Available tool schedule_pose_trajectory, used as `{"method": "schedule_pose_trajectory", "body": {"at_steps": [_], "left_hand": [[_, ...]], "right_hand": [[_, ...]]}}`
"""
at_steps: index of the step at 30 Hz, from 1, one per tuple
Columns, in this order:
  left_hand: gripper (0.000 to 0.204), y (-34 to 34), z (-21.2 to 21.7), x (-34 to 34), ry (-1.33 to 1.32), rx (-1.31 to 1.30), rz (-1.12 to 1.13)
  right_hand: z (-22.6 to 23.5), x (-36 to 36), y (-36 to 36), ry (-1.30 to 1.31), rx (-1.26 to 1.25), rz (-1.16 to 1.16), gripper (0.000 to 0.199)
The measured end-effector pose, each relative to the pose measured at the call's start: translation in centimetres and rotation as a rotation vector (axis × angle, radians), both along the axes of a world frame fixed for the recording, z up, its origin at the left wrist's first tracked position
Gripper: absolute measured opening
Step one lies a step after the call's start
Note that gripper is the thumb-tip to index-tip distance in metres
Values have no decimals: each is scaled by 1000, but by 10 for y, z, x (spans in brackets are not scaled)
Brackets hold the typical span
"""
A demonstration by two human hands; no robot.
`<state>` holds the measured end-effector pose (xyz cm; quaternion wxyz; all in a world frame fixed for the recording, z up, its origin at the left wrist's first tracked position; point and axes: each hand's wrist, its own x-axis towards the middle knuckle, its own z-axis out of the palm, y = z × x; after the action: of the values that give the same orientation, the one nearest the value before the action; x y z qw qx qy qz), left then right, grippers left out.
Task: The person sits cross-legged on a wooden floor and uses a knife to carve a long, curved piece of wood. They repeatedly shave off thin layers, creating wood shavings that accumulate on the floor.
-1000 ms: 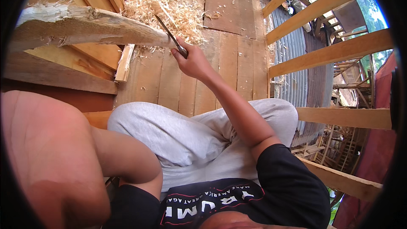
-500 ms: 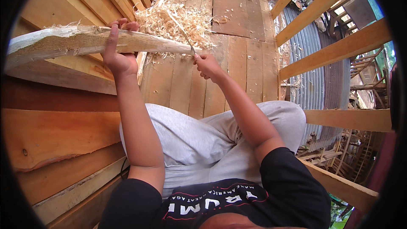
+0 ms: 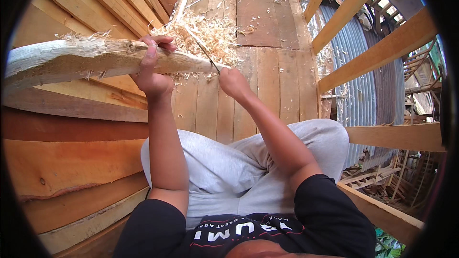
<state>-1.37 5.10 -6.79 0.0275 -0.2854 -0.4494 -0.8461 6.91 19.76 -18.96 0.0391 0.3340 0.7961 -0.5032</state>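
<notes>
A long, curved piece of pale wood [image 3: 112,57] stretches from the left rim to a tapered end in the middle. My left hand [image 3: 155,74] grips it from below, the thumb up the near face and the fingertips showing past the far edge. At the tapered end, my right hand [image 3: 234,83] is closed around a knife; its handle is hidden in the fist. The knife's long thin blade [image 3: 205,50] points away and to the left, lying across the wood close to the tip. Curly wood shavings [image 3: 203,31] are heaped just beyond.
Plank flooring [image 3: 267,81] runs ahead, scattered with chips. Stacked boards [image 3: 71,162] lean along the left. On the right stands a wooden slat railing [image 3: 377,55], with corrugated metal sheeting [image 3: 354,81] beyond it. My crossed legs [image 3: 215,162] fill the near middle.
My left hand has shifted right, closer to the tapered end. My right fist has turned slightly and come a little nearer, with the blade still at the tip.
</notes>
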Motion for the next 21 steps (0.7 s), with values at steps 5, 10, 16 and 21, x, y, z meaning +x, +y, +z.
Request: {"method": "schedule_pose_trajectory", "body": {"at_steps": [5, 10, 16, 21], "left_hand": [[19, -10, -3, 4, 92, -28, -168], [20, 16, 8, 22, 182, -126, -461], [21, 28, 15, 19, 333, -209, -239], [20, 8, 1, -5, 118, -13, -281]], "right_hand": [[78, 2, -17, 30, 88, 97, 54], [-124, 4, 54, 44, 306, 175, 50], [44, 4, 6, 16, 53, -4, 45], [16, 7, 14, -60, -127, 69, 44]]}}
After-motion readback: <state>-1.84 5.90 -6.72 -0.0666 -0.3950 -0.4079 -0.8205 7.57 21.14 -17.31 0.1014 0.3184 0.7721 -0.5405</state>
